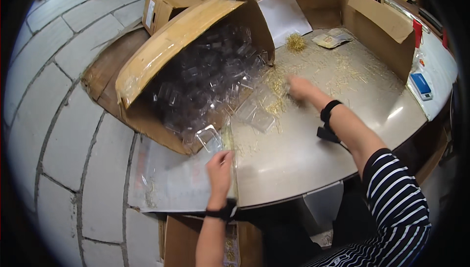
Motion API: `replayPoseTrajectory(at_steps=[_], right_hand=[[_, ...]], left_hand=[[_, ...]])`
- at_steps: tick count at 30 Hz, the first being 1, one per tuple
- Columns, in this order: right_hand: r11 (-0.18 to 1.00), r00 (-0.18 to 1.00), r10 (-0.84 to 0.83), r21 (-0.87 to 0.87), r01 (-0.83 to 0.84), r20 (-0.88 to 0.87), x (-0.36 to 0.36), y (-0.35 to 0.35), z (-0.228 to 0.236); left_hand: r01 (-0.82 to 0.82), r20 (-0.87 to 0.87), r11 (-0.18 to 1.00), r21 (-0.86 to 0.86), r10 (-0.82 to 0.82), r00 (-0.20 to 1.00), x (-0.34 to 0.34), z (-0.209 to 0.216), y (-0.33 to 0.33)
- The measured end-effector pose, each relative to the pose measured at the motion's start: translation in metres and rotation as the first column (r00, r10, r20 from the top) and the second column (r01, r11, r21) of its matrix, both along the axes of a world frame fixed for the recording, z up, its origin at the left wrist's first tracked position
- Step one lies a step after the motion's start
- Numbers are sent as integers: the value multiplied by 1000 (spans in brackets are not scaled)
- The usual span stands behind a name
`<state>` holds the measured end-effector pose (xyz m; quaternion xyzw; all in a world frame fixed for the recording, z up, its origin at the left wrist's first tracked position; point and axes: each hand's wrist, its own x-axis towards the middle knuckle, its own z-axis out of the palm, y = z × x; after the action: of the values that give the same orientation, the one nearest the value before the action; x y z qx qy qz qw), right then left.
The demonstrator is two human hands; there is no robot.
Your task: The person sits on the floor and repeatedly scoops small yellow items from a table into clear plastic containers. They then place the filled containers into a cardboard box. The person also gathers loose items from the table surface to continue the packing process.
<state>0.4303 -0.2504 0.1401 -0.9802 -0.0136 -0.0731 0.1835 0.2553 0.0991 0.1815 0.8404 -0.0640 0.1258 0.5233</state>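
Observation:
My left hand [220, 170] is closed in a pinch near the front left edge of the metal tabletop. Whatever its fingers hold, if anything, is too small to make out. Just beyond it, a clear plastic case [209, 138] sits at the mouth of the tilted cardboard box [181, 32]. Farther right, my right hand [299, 89] is curled closed beside a heap of thin gold-coloured pins [275, 83]. It is slightly blurred, and its fingertips are hidden. Between the hands, more clear plastic cases [255, 114] lie flat, with loose pins around them.
Many clear plastic cases [210, 71] fill the tilted box. Behind the heap are a pin bundle [295, 43], a small packet [333, 37] and a white sheet [285, 17]. A cardboard wall [382, 36] borders the tabletop [313, 164]; beyond it lies a blue device [421, 85].

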Motion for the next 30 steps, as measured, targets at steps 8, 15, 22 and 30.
replayPoseTrajectory(at_steps=[8,15,22,30], right_hand=[[845,905,420,-332,-419,-73,-121,5,-6],[908,832,411,89,-409,-373,-178,-36,52],[882,878,411,-137,-451,-246,-188,-15,11],[929,934,332,123,-348,134,-199,26,43]], left_hand=[[-8,88,802,597,-56,995,97,-34,-116],[117,-138,736,667,-32,990,111,-2,-120],[-8,-221,942,337,88,971,91,-1,-78],[18,-310,993,-120,-55,949,28,-2,-79]])
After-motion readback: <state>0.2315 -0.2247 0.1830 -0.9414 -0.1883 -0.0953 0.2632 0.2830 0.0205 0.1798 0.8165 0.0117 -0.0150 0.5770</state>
